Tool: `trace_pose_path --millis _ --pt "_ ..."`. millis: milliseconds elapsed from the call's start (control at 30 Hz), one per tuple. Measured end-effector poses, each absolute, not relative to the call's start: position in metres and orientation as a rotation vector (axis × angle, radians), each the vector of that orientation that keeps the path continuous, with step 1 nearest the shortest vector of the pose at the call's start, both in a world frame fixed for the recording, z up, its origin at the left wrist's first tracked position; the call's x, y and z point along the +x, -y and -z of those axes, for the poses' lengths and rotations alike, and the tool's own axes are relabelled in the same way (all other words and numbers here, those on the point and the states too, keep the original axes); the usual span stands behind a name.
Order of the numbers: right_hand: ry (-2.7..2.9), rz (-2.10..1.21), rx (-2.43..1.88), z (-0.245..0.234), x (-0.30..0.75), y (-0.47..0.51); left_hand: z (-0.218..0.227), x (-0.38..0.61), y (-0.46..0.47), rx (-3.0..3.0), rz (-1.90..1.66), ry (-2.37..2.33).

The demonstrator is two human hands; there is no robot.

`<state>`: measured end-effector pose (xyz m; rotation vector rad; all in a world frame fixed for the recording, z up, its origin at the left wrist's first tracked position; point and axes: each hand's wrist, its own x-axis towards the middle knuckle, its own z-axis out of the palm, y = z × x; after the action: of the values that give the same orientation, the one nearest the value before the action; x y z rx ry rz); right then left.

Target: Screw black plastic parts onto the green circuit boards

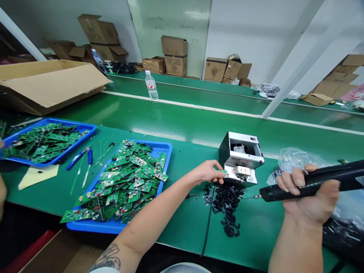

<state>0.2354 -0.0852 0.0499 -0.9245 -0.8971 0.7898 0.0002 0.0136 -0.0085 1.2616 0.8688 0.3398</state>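
The left hand has its grip clamped on a small green circuit board right at the mouth of the white machine, while the right hand grips a black electric screwdriver out at 3 o'clock, and a blue tray of boards waits within easy reach at 9 o'clock on the bench.

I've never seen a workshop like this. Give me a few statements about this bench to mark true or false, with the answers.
1. The left hand holds a small green circuit board at a white and black bench machine. True.
2. The right hand is empty. False: it grips a black electric screwdriver.
3. Green circuit boards lie heaped in two blue trays. True.
4. The loose black parts sit in a blue tray. False: they lie in a pile on the green bench, beside the machine.
5. A plastic water bottle stands upright on the far green bench. True.
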Motion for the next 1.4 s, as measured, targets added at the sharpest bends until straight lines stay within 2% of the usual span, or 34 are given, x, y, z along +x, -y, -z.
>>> trace_pose_path --millis 200,733,1100,1400 --pt "1.005 -0.737 -0.767 -0.083 0.207 0.054 0.012 0.001 -0.01 1.332 -0.435 -0.919" --pt "1.11 -0.826 -0.773 -0.068 0.192 0.04 0.021 0.004 -0.011 1.332 -0.466 -0.955" --pt "1.105 -0.843 -0.644 -0.095 0.165 0.03 0.017 0.004 -0.009 1.349 -0.477 -0.971" --pt "1.145 -0.888 -0.671 -0.094 0.153 0.018 0.017 0.006 -0.008 1.348 -0.48 -0.97"
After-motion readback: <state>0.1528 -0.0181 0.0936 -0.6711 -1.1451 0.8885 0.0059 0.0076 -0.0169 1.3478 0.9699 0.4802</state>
